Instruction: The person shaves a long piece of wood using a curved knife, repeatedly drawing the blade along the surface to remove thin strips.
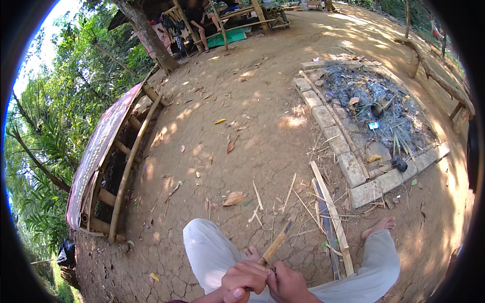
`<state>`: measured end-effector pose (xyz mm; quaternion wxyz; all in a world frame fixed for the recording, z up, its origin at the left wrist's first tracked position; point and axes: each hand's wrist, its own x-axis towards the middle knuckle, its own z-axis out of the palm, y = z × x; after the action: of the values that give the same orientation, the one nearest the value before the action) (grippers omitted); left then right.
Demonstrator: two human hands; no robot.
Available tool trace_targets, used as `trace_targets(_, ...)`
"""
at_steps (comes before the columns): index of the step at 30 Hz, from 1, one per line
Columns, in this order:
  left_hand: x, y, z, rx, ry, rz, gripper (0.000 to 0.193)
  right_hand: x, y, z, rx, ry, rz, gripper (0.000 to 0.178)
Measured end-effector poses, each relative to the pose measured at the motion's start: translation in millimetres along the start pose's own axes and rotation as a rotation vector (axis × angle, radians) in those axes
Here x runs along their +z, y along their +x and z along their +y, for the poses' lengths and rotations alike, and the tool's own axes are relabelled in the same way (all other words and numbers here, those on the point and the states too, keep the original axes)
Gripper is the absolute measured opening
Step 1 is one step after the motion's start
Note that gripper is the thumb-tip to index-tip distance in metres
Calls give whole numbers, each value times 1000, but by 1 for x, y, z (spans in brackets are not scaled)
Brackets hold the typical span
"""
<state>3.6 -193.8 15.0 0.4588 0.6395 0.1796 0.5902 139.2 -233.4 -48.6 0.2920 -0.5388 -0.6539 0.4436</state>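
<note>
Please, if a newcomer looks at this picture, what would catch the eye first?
Probably the bed of grey ash at the upper right, edged with pale blocks. Next may come the reddish patterned sheet on the low bamboo platform at the left. At the bottom centre, the left hand and right hand are close together, with a light-brown, dark-tipped stick pointing away from them.

Ash pit [348, 83] on right, brick border [323, 117] around it. Patterned mat [103, 146] on bamboo frame [122, 194], left. Tree trunk [150, 35], green tarp [230, 37] at far back.
</note>
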Motion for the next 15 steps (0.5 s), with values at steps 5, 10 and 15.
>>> trace_targets(5, 0, -4, -2, 24, -18, 48, 57, 5, 1, 6, 42, -67, -20, 26)
trace_targets(10, -7, -11, -7, 27, -19, 24, 52, 13, 3, 32, 85, -236, -67, 27)
trace_targets(15, -10, -6, -11, 110, -109, -67, 49, -6, 2, -3, 129, -249, -77, 25)
